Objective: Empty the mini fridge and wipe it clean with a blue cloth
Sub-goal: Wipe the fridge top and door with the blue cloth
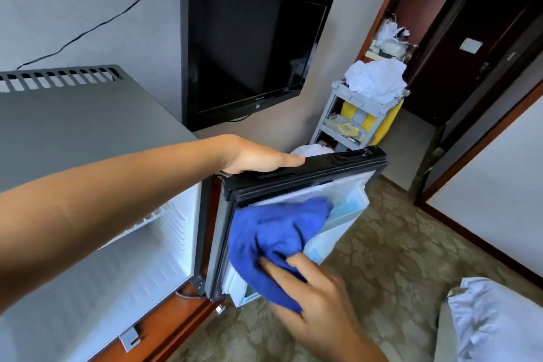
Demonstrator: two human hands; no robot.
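The grey mini fridge (73, 126) stands at the left with its door (311, 169) swung open toward me. The white inside (152, 261) of the fridge shows no items. My left hand (252, 156) grips the top edge of the door, thumb on top, fingers hidden behind it. My right hand (311, 291) holds a blue cloth (276, 238) bunched against the white inner lining and shelves of the door. The cloth covers the middle of the door's inner face.
A black wall TV (249, 47) hangs behind the door. A grey housekeeping cart (358, 114) with white linen stands beyond it by a dark doorway. White bedding (496, 320) lies at the lower right. Patterned carpet (396, 244) covers the floor.
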